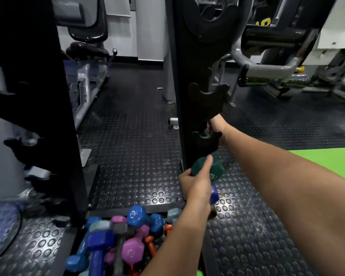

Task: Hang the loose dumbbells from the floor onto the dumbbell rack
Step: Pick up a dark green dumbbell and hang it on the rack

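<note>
Loose dumbbells [126, 242] lie heaped nearest the camera, on the floor [131, 156] at the foot of the dumbbell rack [179, 76]; colours seen: blue, purple, pink, orange, grey-teal. The heap sits between the rack's 2 black uprights, just in front of the raised edge of the studded rubber mat. Left hand [195, 182] reaches forward beside the base of the right-hand upright, with the thumb extended up along the head of a green dumbbell [205, 168]; the fingers are curled round that head from the near side, gripping it. The green dumbbell is held low, just below the lowest cradle hook [205, 140] on the right-hand upright and close against the upright. Whether its far end rests in the hook cannot be told, as the hook hides it. A blue-purple dumbbell [214, 193] shows just behind the left wrist, lower than the green one; what supports it is unclear. Right hand [215, 124] is extended further forward, up at the rack between the lowest hook and the next hook above [207, 96]; the hooks hide most of it, so its fingers cannot be judged as open or closed. A patch of green shows at the lowest hook near that hand, too small to identify. A green floor mat [325, 158] lies right of the rack, behind the right forearm. Grey machine frames stand beyond the rack on both sides.
</note>
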The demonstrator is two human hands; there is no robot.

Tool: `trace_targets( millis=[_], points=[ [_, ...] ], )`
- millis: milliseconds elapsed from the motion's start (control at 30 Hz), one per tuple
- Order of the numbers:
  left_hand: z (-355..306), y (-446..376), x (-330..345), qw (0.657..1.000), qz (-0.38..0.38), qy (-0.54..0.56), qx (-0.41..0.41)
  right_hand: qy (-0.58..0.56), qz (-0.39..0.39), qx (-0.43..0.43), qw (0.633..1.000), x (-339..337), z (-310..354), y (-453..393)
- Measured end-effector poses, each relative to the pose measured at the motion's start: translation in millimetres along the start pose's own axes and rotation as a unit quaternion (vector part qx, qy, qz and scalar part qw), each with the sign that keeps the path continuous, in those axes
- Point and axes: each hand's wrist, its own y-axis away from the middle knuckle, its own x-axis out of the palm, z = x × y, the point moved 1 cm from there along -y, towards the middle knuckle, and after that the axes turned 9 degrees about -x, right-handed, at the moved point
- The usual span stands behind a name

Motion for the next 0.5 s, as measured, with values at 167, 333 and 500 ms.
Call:
trace_targets(
  millis=[167,333,500],
  points=[
    [-10,-3,-2,0.996,0.015,-0.082,0.005,0.033,0.013,-0.001,0.999,-13,-2,7],
    [-16,-3,-11,0.99,0.013,-0.137,0.012,0.153,0.023,-0.01,0.988,-40,-10,14],
    [-23,-1,-15,0.98,0.002,-0.194,0.033,0.248,0.021,-0.026,0.968,-55,-11,42]
  ],
)
